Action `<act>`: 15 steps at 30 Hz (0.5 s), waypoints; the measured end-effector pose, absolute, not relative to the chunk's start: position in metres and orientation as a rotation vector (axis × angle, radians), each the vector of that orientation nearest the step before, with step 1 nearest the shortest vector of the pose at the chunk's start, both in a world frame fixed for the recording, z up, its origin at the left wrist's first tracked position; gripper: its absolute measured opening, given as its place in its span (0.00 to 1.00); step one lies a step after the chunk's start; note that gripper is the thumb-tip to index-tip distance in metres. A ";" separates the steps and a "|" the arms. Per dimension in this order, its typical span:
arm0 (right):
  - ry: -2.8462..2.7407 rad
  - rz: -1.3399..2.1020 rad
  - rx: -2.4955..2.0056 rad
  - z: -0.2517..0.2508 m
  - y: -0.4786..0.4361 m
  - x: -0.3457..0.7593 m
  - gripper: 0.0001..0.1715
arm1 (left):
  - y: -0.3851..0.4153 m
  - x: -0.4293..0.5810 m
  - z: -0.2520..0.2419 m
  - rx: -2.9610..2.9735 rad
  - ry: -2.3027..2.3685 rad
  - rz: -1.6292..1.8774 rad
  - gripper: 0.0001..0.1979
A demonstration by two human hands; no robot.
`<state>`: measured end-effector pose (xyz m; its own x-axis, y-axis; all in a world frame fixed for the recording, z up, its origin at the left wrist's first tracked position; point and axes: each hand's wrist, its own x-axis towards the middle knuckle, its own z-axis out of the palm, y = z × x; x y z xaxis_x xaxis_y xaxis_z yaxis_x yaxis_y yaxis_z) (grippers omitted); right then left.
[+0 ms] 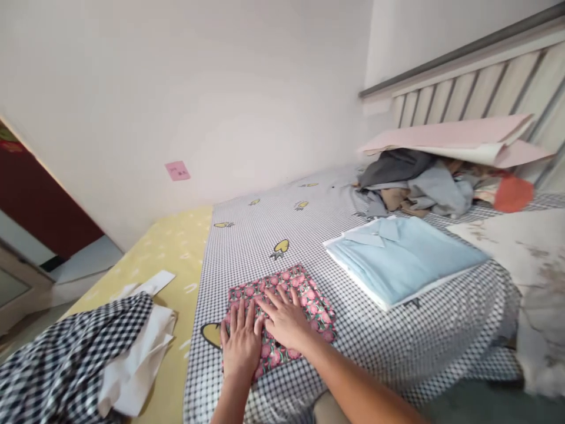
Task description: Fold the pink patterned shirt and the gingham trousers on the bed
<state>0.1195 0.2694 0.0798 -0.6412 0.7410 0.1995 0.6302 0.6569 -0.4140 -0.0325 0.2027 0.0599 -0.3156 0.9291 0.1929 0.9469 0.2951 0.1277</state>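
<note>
Near the middle of the checked bedspread [247, 247], rests both hands on a folded floral cloth [312, 306], patterned with pink blooms over dark red and green. Holds the left hand [241, 341] open and palm down on the cloth's left part, with fingers slightly apart and pointing to the far side. Lays the right hand [285, 318] open too, palm down over the middle, with fingers spread, reaching in from the near right. Has the left thumb just beside the right hand, touching or apart hard to tell.

To the right and a little farther, a folded light blue garment [415, 250], collar uppermost, over a white layer [385, 305]. At the far right, a heap of clothes [441, 188] in greys, brown and red, under a pale pink sheet [450, 132], before a ribbed headboard [477, 88]. At the right edge, a pale patterned cloth [538, 265]. To the left, yellow bedding [176, 247]; on its near part, a black-and-white checked garment [79, 347] beside a white cloth [139, 365]. On the far wall [265, 88], a small pink square [178, 171].
</note>
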 end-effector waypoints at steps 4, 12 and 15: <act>-2.471 0.383 -1.090 0.078 0.262 0.146 0.35 | 0.204 -0.032 0.058 -1.715 -2.464 -0.314 0.30; -2.247 0.195 -1.573 0.054 0.275 0.233 0.33 | 0.204 -0.028 0.065 -1.656 -2.442 -0.226 0.31; -2.219 0.180 -1.610 0.053 0.280 0.245 0.31 | 0.202 -0.027 0.066 -1.644 -2.425 -0.189 0.31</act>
